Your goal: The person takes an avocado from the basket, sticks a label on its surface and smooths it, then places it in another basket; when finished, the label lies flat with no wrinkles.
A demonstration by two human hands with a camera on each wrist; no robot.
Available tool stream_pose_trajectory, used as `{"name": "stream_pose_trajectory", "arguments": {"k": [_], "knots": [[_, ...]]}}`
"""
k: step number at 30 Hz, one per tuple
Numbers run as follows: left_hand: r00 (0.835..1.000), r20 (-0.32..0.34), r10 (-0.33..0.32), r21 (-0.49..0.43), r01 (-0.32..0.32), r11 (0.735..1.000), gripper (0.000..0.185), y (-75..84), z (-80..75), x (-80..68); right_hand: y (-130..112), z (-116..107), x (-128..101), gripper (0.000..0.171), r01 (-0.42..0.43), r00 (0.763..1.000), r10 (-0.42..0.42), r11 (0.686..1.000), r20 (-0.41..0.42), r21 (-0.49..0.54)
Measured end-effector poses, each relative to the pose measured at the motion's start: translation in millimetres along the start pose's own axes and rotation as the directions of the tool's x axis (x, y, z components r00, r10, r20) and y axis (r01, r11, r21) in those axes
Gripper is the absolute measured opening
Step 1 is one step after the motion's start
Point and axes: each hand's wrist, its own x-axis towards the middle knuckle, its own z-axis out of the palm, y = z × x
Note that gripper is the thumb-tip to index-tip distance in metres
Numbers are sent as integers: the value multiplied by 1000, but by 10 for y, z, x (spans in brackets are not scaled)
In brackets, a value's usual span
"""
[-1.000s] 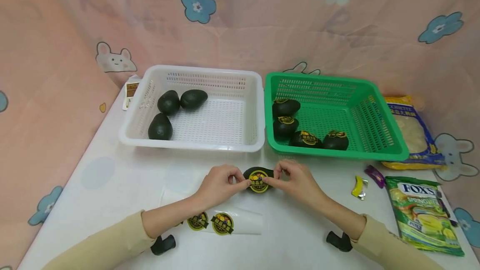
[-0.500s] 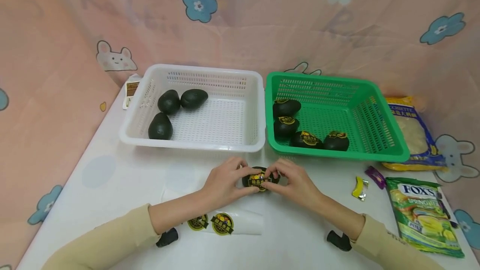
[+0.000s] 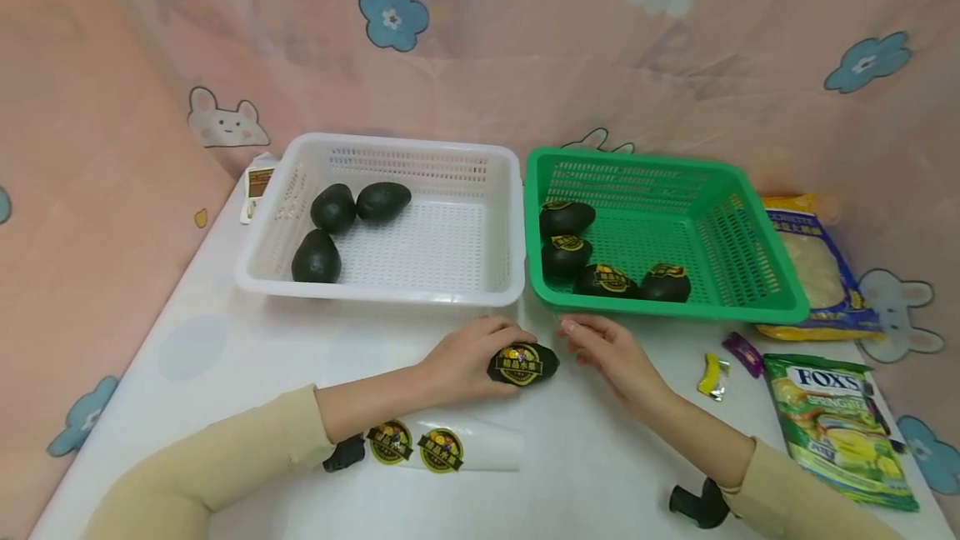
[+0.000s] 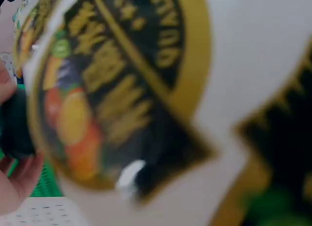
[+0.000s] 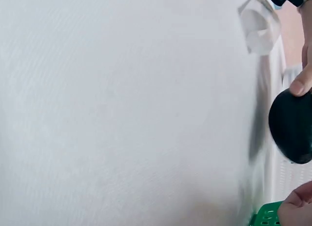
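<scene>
My left hand [image 3: 468, 363] grips a dark avocado [image 3: 546, 363] from its left side, thumb at the front and fingers behind. A round black-and-gold sticker [image 3: 517, 365] lies on the fruit's top. To the right, my right hand [image 3: 611, 357] is off the avocado, its fingers loosely bent and holding nothing. In the right wrist view the avocado [image 5: 291, 126] sits between the left hand's thumb and fingers. By the left forearm lies a strip of backing paper [image 3: 491, 448] bearing round stickers [image 3: 441, 450]; one sticker [image 4: 122, 89] fills much of the left wrist view.
Behind the hands, a white basket [image 3: 382, 297] holds 3 plain avocados [image 3: 317, 257]. Beside it, a green basket [image 3: 675, 308] contains several stickered avocados [image 3: 606, 281]. At right lie a green FOX'S bag [image 3: 843, 432], a blue-yellow bag [image 3: 813, 269] and two small wrapped sweets [image 3: 712, 377].
My right hand has let go of the avocado and drawn away to the right. The left hand has moved from pinching at the sticker to gripping the avocado, and the sticker now lies flat.
</scene>
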Motion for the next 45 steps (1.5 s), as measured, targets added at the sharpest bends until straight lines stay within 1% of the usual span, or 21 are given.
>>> {"name": "stream_pose_trajectory", "arguments": {"k": [3, 5, 7, 9, 11, 13, 16, 19, 23, 26, 29, 31, 32, 34, 36, 37, 39, 41, 42, 44, 45], "knots": [[996, -2, 91, -61, -91, 994, 59, 119, -113, 71, -31, -20, 16, 44, -69, 996, 76, 980, -35, 188], [989, -13, 149, -104, -150, 983, 61, 236, -249, 196, -44, -37, 29, 36, -83, 993, 102, 956, -55, 281], [984, -26, 177, -114, -178, 977, 60, 339, -418, 393, -54, -53, 35, 22, -81, 991, 112, 935, -71, 345], [985, -22, 171, -98, -173, 980, 59, 395, -583, 647, -52, -62, 43, 15, -70, 992, 104, 929, -73, 363], [991, 4, 133, -40, -132, 990, 59, 387, -699, 915, -47, -63, 50, 13, -61, 994, 91, 933, -69, 355], [996, 56, 71, 24, -72, 997, 59, 343, -744, 1162, -35, -57, 67, 13, -59, 995, 81, 939, -51, 339], [989, 150, -21, 137, 0, 991, 59, 251, -693, 1447, -12, -38, 88, 16, -68, 996, 82, 948, -34, 311], [970, 222, -102, 218, 53, 974, 64, 205, -582, 1605, 6, -15, 94, 18, -80, 995, 96, 950, -37, 302], [946, 257, -199, 273, 127, 953, 87, 205, -465, 1662, 14, 1, 86, 19, -89, 994, 105, 948, -37, 304], [953, 229, -199, 292, 128, 948, 96, 228, -457, 1621, 8, -17, 72, 20, -89, 994, 105, 948, -36, 307], [981, 158, -116, 223, 79, 972, 79, 267, -502, 1510, 0, -47, 58, 22, -83, 994, 103, 948, -49, 308], [994, 99, -39, 107, 28, 994, 59, 298, -530, 1389, -5, -67, 52, 22, -73, 994, 95, 946, -55, 315], [997, 74, -5, 15, 4, 1000, 49, 313, -535, 1310, -7, -74, 49, 21, -69, 994, 91, 945, -56, 321], [998, 48, 40, -167, -32, 985, 31, 329, -537, 1103, -8, -75, 49, 20, -57, 995, 80, 939, -52, 340], [996, 58, 68, -337, -45, 941, 21, 308, -513, 845, -13, -56, 50, 19, -58, 995, 81, 932, -50, 357], [994, 81, 68, -417, -28, 909, 20, 285, -496, 701, -19, -44, 47, 19, -61, 995, 84, 932, -49, 358], [989, 146, 21, -530, 60, 846, 20, 211, -459, 409, -39, -10, 36, 19, -76, 995, 92, 936, -30, 343], [976, 209, -60, -613, 179, 770, 23, 100, -428, 126, -83, 40, 13, 20, -99, 995, 97, 951, 23, 294], [965, 233, -123, -638, 247, 729, 26, 36, -421, -6, -115, 71, 2, 21, -104, 994, 92, 960, 59, 261], [934, 243, -260, -690, 355, 630, 33, -99, -422, -226, -217, 148, -21, 27, -91, 986, 64, 981, 152, 174], [914, 237, -329, -716, 393, 576, 38, -163, -433, -315, -290, 193, -25, 30, -66, 979, 40, 990, 202, 122]]}}
